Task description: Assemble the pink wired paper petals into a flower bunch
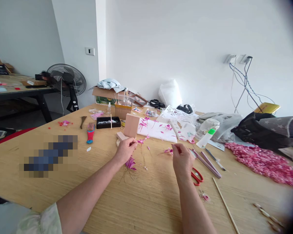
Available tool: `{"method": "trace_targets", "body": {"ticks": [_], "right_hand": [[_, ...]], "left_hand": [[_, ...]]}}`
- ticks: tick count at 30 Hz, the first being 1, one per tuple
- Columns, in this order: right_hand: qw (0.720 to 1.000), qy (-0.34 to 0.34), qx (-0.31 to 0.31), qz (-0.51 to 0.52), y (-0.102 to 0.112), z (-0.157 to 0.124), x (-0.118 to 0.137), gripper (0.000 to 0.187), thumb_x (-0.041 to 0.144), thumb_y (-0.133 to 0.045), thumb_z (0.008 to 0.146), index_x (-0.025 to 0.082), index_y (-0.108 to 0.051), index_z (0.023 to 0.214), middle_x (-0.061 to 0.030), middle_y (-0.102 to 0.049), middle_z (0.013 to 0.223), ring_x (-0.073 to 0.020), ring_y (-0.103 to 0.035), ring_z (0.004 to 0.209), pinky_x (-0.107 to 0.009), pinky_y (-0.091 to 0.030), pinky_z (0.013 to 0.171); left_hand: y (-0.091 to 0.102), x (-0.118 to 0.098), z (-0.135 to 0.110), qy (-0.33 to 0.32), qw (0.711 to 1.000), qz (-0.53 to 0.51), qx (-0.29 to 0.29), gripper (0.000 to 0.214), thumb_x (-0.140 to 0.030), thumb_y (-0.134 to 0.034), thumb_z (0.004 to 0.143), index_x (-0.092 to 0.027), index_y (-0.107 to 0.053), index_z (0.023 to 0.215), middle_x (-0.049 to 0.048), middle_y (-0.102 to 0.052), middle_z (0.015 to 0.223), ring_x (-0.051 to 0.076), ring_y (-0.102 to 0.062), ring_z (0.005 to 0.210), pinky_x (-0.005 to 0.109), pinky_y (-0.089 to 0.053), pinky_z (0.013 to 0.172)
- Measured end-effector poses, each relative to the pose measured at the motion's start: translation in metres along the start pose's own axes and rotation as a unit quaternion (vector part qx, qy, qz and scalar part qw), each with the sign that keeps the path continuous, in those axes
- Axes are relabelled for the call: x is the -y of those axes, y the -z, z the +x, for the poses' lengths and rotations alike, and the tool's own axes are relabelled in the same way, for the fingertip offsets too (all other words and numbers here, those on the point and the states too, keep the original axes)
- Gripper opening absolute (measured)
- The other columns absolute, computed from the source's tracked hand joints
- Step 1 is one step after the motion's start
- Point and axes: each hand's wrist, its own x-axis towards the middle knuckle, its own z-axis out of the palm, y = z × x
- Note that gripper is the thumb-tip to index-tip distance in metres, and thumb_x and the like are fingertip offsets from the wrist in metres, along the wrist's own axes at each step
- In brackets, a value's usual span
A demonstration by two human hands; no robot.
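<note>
Near the table's middle, my left hand (127,151) is closed in a pinch. A small pink flower (141,141) with a thin stem shows right by its fingertips; whether they hold it I cannot tell. My right hand (183,159) also pinches, with a tiny dark tip at its fingers too small to name. Just left of it lies a pink petal sprig (168,150). Below my left hand is a bunch of purple-pink flowers (130,163) on fine wires. Red-handled scissors (197,177) lie partly behind my right wrist. Behind both hands, a white foam block (157,130) bears several pink sprigs.
A wooden block (131,126) stands beside the foam. Leftward are a black tray (108,122) and a red-blue brush (90,132). On the right are lilac tweezers (207,163), a clear bottle (207,132), a wooden stick (226,204) and a pink petal pile (263,164).
</note>
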Motion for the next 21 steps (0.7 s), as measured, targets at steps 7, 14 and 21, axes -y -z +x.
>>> {"method": "trace_targets", "body": {"ticks": [7, 14, 21], "right_hand": [[0.926, 0.208, 0.280, 0.145, -0.034, -0.038, 0.038, 0.020, 0.021, -0.048, 0.080, 0.021, -0.065, 0.072, -0.0027, -0.062, 0.068, -0.0130, -0.057, 0.063, -0.022, -0.042, 0.058], [0.931, 0.218, 0.277, 0.093, -0.026, -0.039, 0.044, 0.021, 0.025, -0.047, 0.082, 0.020, -0.062, 0.068, -0.0006, -0.057, 0.062, -0.0111, -0.054, 0.057, -0.021, -0.040, 0.055], [0.977, 0.096, 0.086, 0.170, -0.016, -0.026, 0.039, 0.025, 0.023, -0.053, 0.075, 0.020, -0.051, 0.099, -0.0029, -0.060, 0.083, -0.0117, -0.056, 0.062, -0.022, -0.045, 0.051]], "left_hand": [[0.001, -0.006, 0.001, 0.016, 0.988, -0.148, -0.049, 0.018, -0.032, -0.056, 0.069, -0.014, -0.057, 0.066, -0.0030, -0.046, 0.053, 0.009, -0.041, 0.052, 0.021, -0.032, 0.052], [-0.006, -0.009, -0.006, 0.050, 0.973, -0.224, 0.008, 0.018, -0.030, -0.059, 0.069, -0.013, -0.058, 0.068, -0.0028, -0.048, 0.056, 0.007, -0.042, 0.053, 0.020, -0.033, 0.054], [-0.015, -0.009, -0.015, 0.095, 0.946, -0.287, 0.114, 0.020, -0.032, -0.064, 0.066, -0.012, -0.058, 0.066, -0.0021, -0.047, 0.057, 0.007, -0.041, 0.054, 0.020, -0.033, 0.053]]}}
